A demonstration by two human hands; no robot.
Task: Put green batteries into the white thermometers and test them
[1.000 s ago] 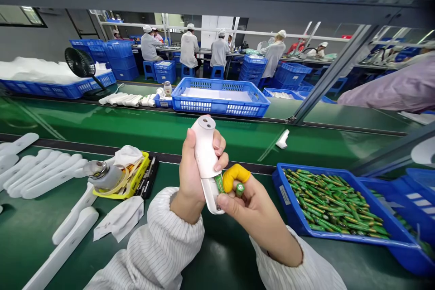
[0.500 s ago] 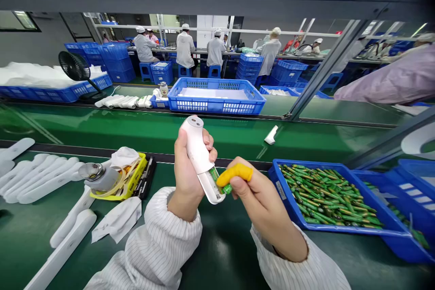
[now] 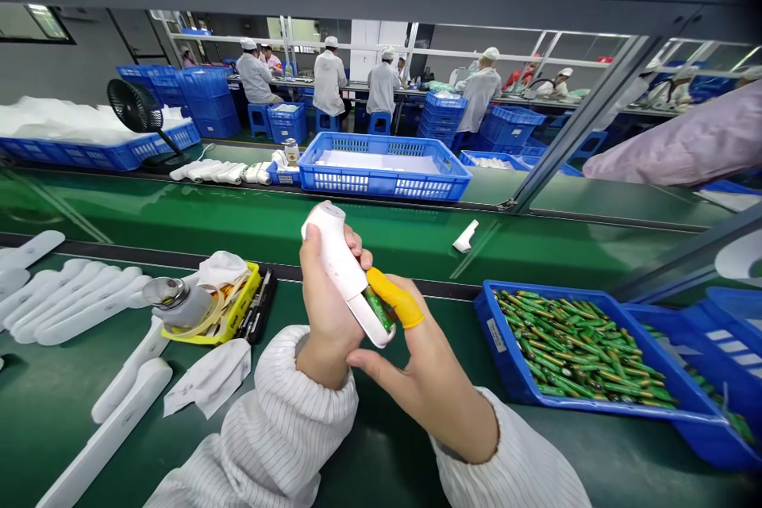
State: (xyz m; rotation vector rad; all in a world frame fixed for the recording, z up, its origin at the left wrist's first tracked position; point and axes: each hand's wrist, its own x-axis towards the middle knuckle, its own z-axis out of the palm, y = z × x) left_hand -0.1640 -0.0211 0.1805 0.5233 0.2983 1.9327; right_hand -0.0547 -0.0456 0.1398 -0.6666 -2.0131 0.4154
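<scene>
My left hand [image 3: 326, 309] grips a white handheld device [image 3: 340, 263], tilted with its head up and to the left. Its open battery bay faces my right hand, and a green battery [image 3: 379, 308] lies in the bay. My right hand [image 3: 417, 369] has its fingers spread, and the index finger, in a yellow finger cot [image 3: 395, 296], presses on that battery. The right thumb touches the device's lower end. A blue bin [image 3: 507, 369] of green batteries [image 3: 571, 345] stands just right of my right hand.
White device shells [image 3: 71, 305] lie at left, more near the front left [image 3: 128, 385]. A yellow tray [image 3: 238, 317] holds a metal dispenser [image 3: 172, 302] and cloths. Beyond the green belt stands a blue basket [image 3: 381, 182]. Workers sit in the background; someone's sleeve [image 3: 684, 147] reaches in at right.
My right hand has set the green battery into the bay and now presses it flat with the index finger; the spare battery seen in the palm earlier is gone from view. The device tilted further left.
</scene>
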